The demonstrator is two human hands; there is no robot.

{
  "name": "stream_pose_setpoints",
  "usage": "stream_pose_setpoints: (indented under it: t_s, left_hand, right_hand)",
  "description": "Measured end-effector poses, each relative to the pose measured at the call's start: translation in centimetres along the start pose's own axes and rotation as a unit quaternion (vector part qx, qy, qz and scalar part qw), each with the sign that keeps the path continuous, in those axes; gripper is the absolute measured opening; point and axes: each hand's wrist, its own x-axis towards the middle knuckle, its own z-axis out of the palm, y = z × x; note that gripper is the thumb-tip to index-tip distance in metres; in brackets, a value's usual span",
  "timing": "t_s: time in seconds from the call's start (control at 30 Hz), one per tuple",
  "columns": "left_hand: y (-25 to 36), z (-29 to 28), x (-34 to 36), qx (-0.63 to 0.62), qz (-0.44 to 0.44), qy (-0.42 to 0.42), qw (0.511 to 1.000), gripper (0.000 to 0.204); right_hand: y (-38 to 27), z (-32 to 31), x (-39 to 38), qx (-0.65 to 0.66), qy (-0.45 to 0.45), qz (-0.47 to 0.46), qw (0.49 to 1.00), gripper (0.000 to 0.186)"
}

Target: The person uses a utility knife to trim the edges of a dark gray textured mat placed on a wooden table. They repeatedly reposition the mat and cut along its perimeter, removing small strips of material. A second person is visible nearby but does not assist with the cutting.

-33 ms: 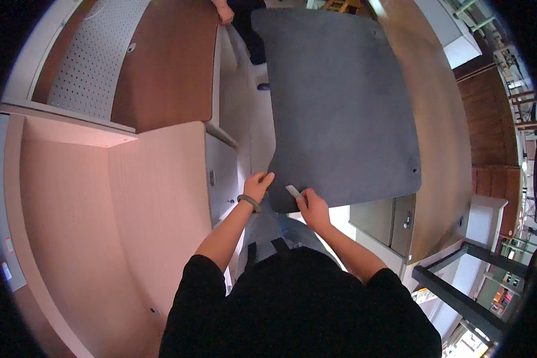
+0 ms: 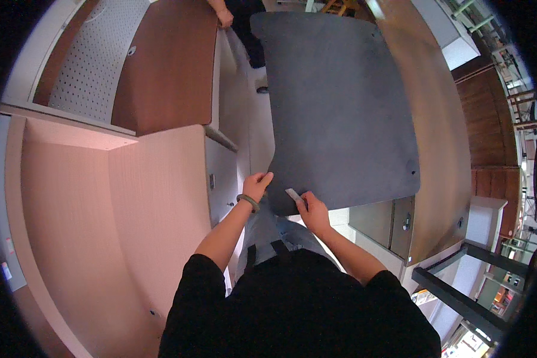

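Note:
A large dark grey board (image 2: 340, 107) with rounded corners, like a tabletop, lies flat in front of me and reaches away to the far side. My left hand (image 2: 258, 185) is closed on its near left edge, thumb on top; a green bangle circles that wrist. In my right hand (image 2: 314, 210) is a short, flat, light grey strip-like tool (image 2: 294, 195), whose exact kind I cannot make out. Its free end points up and left over the board's near left corner. The fingers under the right hand are partly hidden.
Left stand a pale wood desk (image 2: 161, 197) and a brown desk (image 2: 167, 65) with a perforated panel (image 2: 95, 65). Another person's hand (image 2: 225, 18) rests at the brown desk's far edge. A brown desktop (image 2: 444, 149) runs along the right, near a black metal frame (image 2: 459, 301).
The board's near edge sits very slightly closer to me. Both hands keep practically the same places and grips.

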Motion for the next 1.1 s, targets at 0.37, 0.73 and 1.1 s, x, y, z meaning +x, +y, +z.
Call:
stream_pose_setpoints:
  t_s: [0.37, 0.73, 1.1]
  left_hand:
    - [2.9, 0.8, 5.9, 0.087, 0.031, 0.045, 0.995, 0.053]
    - [5.3, -0.3, 11.2, 0.209, -0.022, 0.093, 0.973, 0.054]
    - [-0.2, -4.2, 16.9, 0.110, -0.047, 0.060, 0.991, 0.050]
  right_hand:
    - [1.1, -1.6, 0.0, -0.008, 0.007, -0.005, 1.000, 0.034]
    - [1.4, -0.3, 0.7, 0.052, 0.011, -0.001, 0.999, 0.037]
    - [1.1, 2.6, 0.5, 0.140, 0.192, 0.160, 0.958, 0.044]
